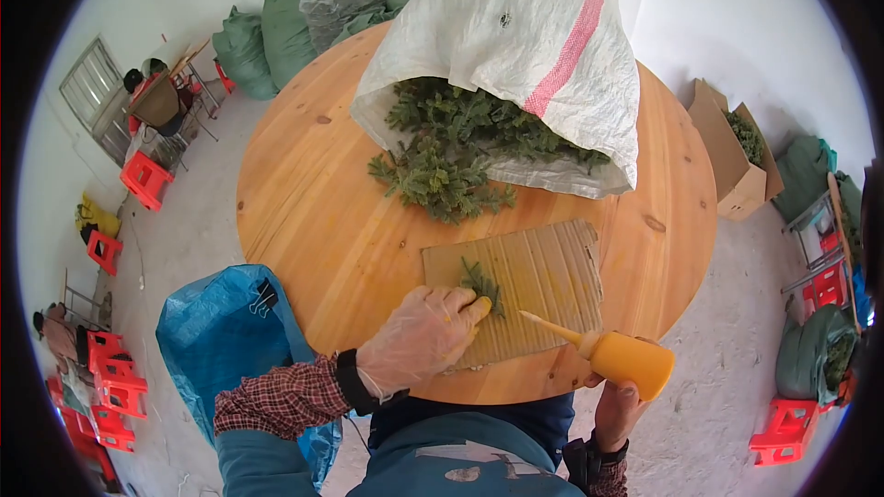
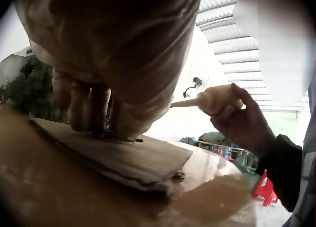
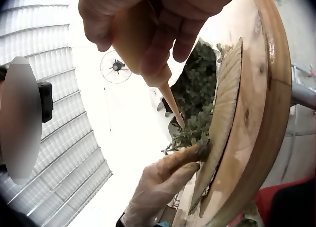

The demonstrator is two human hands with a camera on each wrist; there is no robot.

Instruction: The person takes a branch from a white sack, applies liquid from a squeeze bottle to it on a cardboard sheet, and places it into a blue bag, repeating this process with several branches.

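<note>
My left hand [image 1: 419, 339], in a thin clear glove with yellow-stained fingertips, pinches a small green fir sprig [image 1: 481, 282] against a flat piece of corrugated cardboard [image 1: 552, 262]. In the left wrist view its fingers [image 2: 81, 106] bend down onto the board. An orange squeeze bottle [image 1: 635, 364] with a long thin nozzle is gripped in my bare right hand [image 1: 615, 416], off the table's near edge. The bottle tilts so that the nozzle [image 1: 550, 325] points left over the cardboard, its tip a short way right of the sprig.
A white woven sack [image 1: 497, 28] lies on the round wooden table [image 1: 313, 184], fir branches [image 1: 442, 179] spilling from its mouth. A blue bag [image 1: 216, 317] hangs at the left edge. Red stools [image 1: 145, 179], green sacks [image 1: 287, 32] and a carton [image 1: 727, 147] stand around.
</note>
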